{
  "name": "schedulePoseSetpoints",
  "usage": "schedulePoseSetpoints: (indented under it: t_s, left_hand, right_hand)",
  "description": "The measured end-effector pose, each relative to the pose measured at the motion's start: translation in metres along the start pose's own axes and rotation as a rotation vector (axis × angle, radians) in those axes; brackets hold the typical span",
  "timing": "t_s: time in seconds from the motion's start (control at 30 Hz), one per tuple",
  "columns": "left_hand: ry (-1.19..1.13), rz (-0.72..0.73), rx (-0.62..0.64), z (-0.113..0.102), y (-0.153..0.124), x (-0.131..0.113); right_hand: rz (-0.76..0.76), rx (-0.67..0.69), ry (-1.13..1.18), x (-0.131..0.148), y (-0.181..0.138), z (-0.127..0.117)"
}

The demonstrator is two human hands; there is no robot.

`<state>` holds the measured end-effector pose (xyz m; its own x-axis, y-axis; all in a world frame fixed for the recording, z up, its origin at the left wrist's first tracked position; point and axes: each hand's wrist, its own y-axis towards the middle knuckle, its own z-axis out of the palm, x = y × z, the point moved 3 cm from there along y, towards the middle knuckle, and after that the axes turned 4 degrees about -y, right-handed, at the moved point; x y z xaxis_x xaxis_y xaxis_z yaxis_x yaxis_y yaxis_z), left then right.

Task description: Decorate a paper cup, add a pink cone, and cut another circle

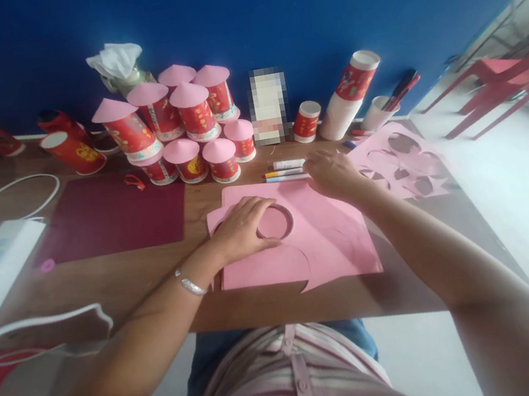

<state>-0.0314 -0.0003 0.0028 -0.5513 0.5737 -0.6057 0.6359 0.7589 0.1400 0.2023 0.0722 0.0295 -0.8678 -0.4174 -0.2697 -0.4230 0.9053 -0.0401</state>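
Observation:
My left hand (244, 228) lies on a stack of pink paper (335, 240), thumb and fingers curved around a thin round ring (291, 220) that rests flat on the top sheet. A curved cut-out edge shows along the near side of that sheet. Beyond the stack, my right hand (331, 172) is at the right-hand ends of several markers (285, 173) lying side by side. Its fingers are curled, and whatever they grip is hidden beneath them. The markers have white bodies, one with a yellow part.
Several red paper cups with pink cone tops (191, 109) stand at the back. Further right are a small red cup (307, 121), stacked cups (349, 96) and a pen cup (379, 113). Pink paper scraps with holes (403, 161) lie right; a dark red sheet (118, 216) lies left.

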Motion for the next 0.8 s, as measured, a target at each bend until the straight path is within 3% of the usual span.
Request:
schedulePoseSetpoints:
  t_s: [0.23, 0.43, 0.5, 0.67, 0.73, 0.8]
  left_hand:
    - [-0.005, -0.013, -0.008, -0.001, 0.000, 0.000]
    - [-0.022, 0.098, -0.075, -0.007, -0.002, 0.000]
    - [0.006, 0.127, -0.159, -0.014, -0.004, -0.001]
    - [0.063, 0.121, -0.585, -0.039, -0.011, 0.002]
    - [0.044, 0.125, -0.607, -0.043, -0.012, 0.005]
    - [0.024, 0.122, -0.547, -0.043, -0.011, 0.008]
  right_hand:
    - [-0.010, -0.183, 0.119, -0.007, -0.008, 0.008]
    - [0.081, -0.406, 0.608, -0.023, -0.034, 0.006]
    - [0.068, -0.422, 0.787, -0.023, -0.040, 0.001]
    - [-0.025, -0.344, 1.025, -0.010, -0.041, -0.013]
    - [-0.047, -0.317, 1.082, -0.005, -0.038, -0.017]
    - [-0.060, -0.300, 1.155, 0.000, -0.035, -0.019]
